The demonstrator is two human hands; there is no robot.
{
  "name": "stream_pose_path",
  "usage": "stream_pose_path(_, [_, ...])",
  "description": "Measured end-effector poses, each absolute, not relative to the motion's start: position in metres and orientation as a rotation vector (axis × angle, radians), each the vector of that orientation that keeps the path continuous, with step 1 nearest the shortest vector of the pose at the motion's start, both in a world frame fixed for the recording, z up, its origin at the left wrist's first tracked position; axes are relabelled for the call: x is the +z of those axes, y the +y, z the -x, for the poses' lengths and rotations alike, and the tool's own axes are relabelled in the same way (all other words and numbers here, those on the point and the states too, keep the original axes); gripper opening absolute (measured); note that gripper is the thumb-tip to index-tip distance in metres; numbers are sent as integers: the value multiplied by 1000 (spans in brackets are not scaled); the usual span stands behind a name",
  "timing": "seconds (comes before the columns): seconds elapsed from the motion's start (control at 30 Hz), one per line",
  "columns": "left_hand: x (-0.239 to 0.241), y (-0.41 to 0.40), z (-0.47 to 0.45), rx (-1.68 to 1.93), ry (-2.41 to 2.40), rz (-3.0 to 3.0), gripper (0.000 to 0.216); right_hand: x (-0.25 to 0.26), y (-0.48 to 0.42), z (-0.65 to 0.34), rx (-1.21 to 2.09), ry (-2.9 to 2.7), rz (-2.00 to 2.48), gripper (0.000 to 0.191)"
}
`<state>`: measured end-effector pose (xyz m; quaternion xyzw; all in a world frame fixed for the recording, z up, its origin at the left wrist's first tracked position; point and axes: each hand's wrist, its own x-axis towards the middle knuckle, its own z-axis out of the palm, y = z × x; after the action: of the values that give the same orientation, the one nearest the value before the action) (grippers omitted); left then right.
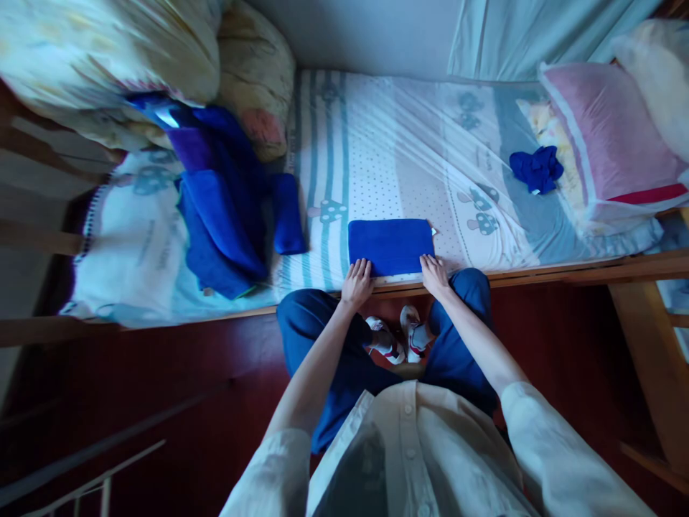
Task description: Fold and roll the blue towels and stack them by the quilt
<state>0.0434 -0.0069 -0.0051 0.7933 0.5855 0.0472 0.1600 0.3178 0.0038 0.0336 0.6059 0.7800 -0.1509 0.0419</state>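
A folded blue towel point(390, 244) lies flat as a rectangle near the front edge of the bed, with a small white tag at its right side. My left hand point(357, 283) grips its near left corner, fingers on top and the thumb hard to see. At the near right corner, my right hand point(433, 274) holds the edge in the same way. Further left lies a heap of blue towels point(226, 208), and beside it a narrow rolled blue towel point(288, 214). A crumpled blue cloth point(537, 169) sits to the right, close to the pillows.
The bed point(371, 158) has a patterned sheet with mushrooms and stripes. A pink pillow point(619, 136) stands at the right end, and a bulky pale quilt point(118, 50) at the left. A wooden rail point(565, 275) runs along the front, above a dark red floor point(215, 402).
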Motion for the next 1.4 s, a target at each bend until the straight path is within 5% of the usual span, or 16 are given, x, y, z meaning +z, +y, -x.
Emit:
stream_pose_path(0.3, [-10,10,-36,29,1648,-2308,61,38,17,-300,-276,2242,-1872,51])
stream_pose_path(0.67, [0,-13,-33,-110,1570,-2330,55,40,-8,-307,-445,2276,-1895,48])
stream_pose_path(1.03, [22,18,-15,19,1699,-1995,56,47,8,-320,-697,2058,-2262,46])
stream_pose_path(1.4, [18,42,-10,323,2043,-1478,29,33,43,-327,-825,1785,-2677,34])
